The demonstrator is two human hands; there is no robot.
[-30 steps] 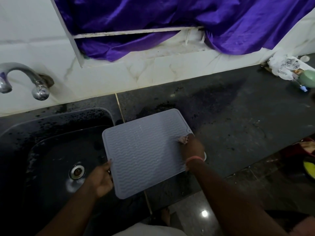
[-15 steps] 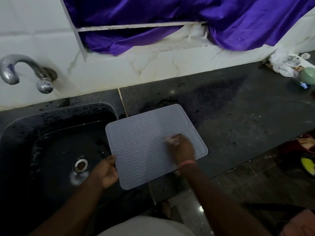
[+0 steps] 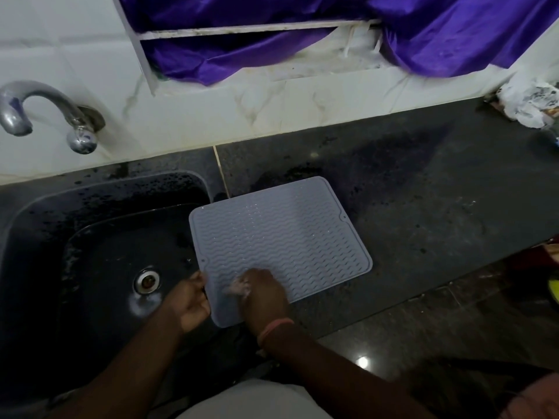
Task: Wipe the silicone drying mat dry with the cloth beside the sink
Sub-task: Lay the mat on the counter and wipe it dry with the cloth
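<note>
A grey silicone drying mat with wavy ridges lies on the dark counter, its left edge hanging over the sink. My left hand grips the mat's near left edge. My right hand presses a small pale cloth onto the mat's near left part; only a bit of the cloth shows past my fingers.
The black sink with a metal drain is at the left, a steel tap above it on the white tiled wall. The wet dark counter stretches right to a crumpled white bag. Purple fabric hangs above.
My right hand has swept the cloth from the mat's right edge across to its near left part. The left hand has kept hold of the mat's left edge.
</note>
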